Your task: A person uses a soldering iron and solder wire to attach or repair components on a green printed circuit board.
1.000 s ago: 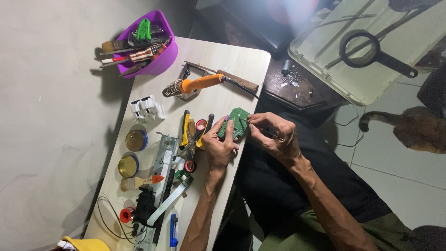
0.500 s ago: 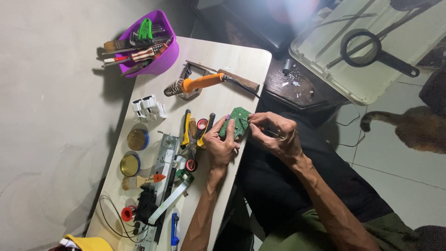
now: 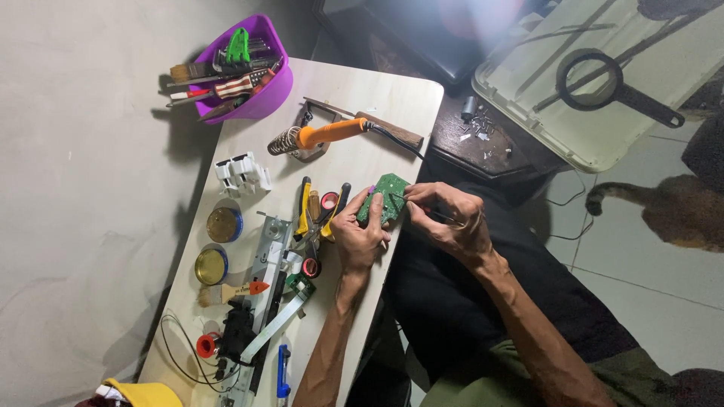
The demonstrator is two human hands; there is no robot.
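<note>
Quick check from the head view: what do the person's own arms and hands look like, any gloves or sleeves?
Both hands are bare: no gloves on the left hand or the right hand. Both forearms are uncovered up to the frame edge, with no sleeves showing. I cannot make out any rings or a watch.

two small round tins (image 3: 224,224) with yellowish lids sit at the table's left edge; no labels, signs or screens.

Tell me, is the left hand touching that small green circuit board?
Touching. The head view shows the left hand gripping the green circuit board, its fingers wrapped on the board's lower edge with no gap.
</note>
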